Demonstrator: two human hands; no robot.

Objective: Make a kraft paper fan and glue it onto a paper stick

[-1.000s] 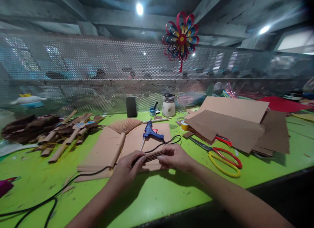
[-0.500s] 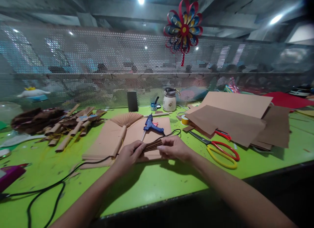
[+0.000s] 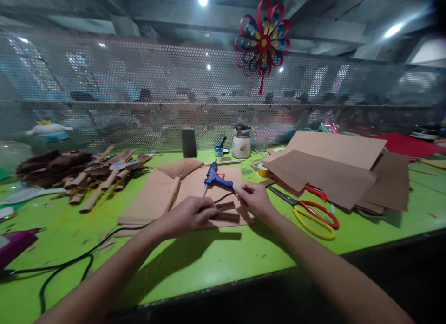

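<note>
My left hand (image 3: 195,213) is closed on folded brown paper strips (image 3: 228,216), which stick out to the right from its fingers over the front edge of the paper stack (image 3: 142,198). My right hand (image 3: 256,198) is pinched just right of the strips, by the black cord near the glue gun; what its fingertips hold, if anything, is too small to name. The blue glue gun (image 3: 218,176) lies on the stack behind both hands. A pleated paper fan with a rolled handle (image 3: 177,180) rests on the stack's left part.
Scissors with red and yellow handles (image 3: 315,217) lie to the right, before large brown sheets (image 3: 324,175). Rolled paper pieces (image 3: 108,180) are piled at the left. A white jar (image 3: 241,143) and a dark box (image 3: 188,143) stand at the back. A black cord (image 3: 83,258) crosses the left side.
My right hand has let go of the folded strips and moved slightly right and up. The strips have spread apart in my left hand, which has shifted a little.
</note>
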